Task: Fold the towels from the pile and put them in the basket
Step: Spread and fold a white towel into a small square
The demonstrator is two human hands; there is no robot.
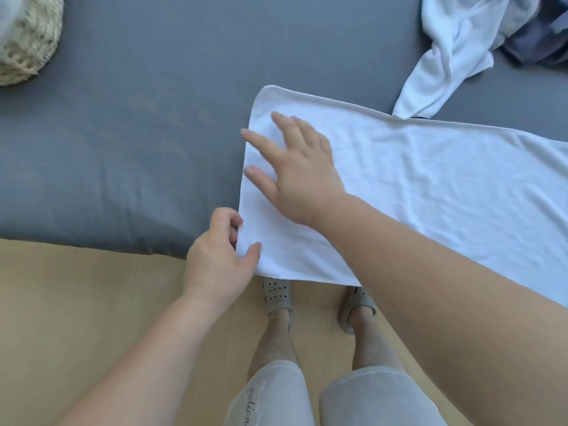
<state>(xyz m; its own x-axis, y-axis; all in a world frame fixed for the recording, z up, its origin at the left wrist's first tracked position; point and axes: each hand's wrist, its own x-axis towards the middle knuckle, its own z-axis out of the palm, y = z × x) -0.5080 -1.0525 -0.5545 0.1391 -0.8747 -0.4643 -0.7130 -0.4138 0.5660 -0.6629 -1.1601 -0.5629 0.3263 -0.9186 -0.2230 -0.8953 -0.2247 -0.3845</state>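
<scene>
The towel (430,186) lies spread on the bed (123,133), and its near edge hangs a little over the side, above the floor (76,302). The right hand (301,176) lies flat on the left end of the towel, with fingers straight and spread; it grips nothing. The left hand (218,262) pinches the near left corner, with the thumb on top and the fingers curled at the edge. The two hands are near each other but apart.

I judge that the step in hand is to smooth the towel before a fold. To do it well, the right hand should press lightly and slide toward the edge, so that the wrinkles go out. The left hand should hold the corner firmly, so that the cloth does not slide along with the palm. For the fold, both left corners should then meet the right corners exactly. The right end goes out of view, so I cannot tell if it lies flat.

One white strip of the pile (479,35) reaches the far edge of the towel and should not be caught in the fold. The basket (27,41) stands at the far left, well apart.
</scene>
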